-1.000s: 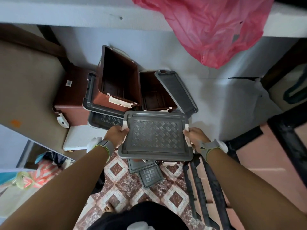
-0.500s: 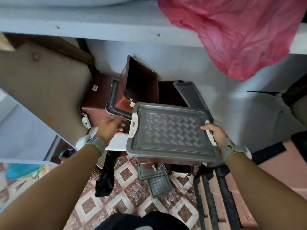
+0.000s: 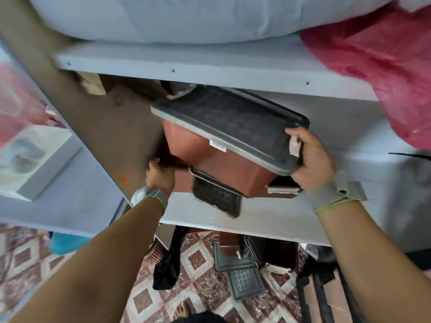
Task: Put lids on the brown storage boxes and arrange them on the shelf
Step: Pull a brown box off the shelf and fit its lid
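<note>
**Lidded brown box tilted inside the shelf bay**

The brown storage box (image 3: 217, 159), smooth plastic with tapering walls, sits tilted in the bay of the pale grey shelf (image 3: 268, 220), its left end higher and further in. Its grey lid (image 3: 228, 122), rectangular with rounded corners and a woven-pattern panel, is on top; the lid's far edge comes close under the shelf board above the box. Left of the box, a brown side panel (image 3: 98, 127) stands very near, leaving a narrow gap.

The right hand (image 3: 310, 159) grips the lid's right corner, thumb on top beside a white latch, fingers curled beneath. The left hand (image 3: 161, 176) reaches under the box's left end; whether its fingers curl or lie flat cannot be told.

Below the box lies another grey lid (image 3: 217, 197). Right of the box, a pink plastic bag (image 3: 384, 73) hangs from the upper board.
</note>
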Motion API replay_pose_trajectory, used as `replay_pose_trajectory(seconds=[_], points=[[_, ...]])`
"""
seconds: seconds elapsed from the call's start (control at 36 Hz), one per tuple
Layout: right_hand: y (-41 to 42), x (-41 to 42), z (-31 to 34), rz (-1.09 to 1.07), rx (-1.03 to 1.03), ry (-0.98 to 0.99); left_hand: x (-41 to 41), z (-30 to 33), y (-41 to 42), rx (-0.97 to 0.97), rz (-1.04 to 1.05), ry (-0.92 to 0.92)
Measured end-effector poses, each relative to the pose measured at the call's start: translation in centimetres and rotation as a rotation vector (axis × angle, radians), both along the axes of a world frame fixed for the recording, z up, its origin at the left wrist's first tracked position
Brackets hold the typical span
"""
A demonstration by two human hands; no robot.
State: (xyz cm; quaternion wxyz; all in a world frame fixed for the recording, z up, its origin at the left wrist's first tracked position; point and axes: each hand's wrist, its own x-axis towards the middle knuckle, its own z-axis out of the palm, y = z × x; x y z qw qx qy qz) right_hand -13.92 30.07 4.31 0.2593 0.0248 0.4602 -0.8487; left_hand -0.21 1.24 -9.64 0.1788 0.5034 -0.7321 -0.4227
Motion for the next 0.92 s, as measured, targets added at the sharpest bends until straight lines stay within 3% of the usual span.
replay_pose_trajectory(seconds=[0.19, 0.5, 0.75, 0.92], points=[[-6.3, 1.6, 0.7, -0.255, 0.002, -0.083, -2.1, -1.4, -1.3, -0.114, 0.087, -0.142], [-13.7, 3.7, -0.1, -0.398, 0.065, -0.080, -4.1, -3.5, -6.7, 0.146, -0.017, 0.033], [-15.1, 3.9, 0.2, -0.432, 0.034, -0.063, -4.2, -4.9, -5.5, 0.164, -0.109, 0.191], [-14.6, 3.6, 1.2, -0.455, 0.026, 0.032, -4.7, -4.8, -3.2, 0.323, -0.058, 0.342]])
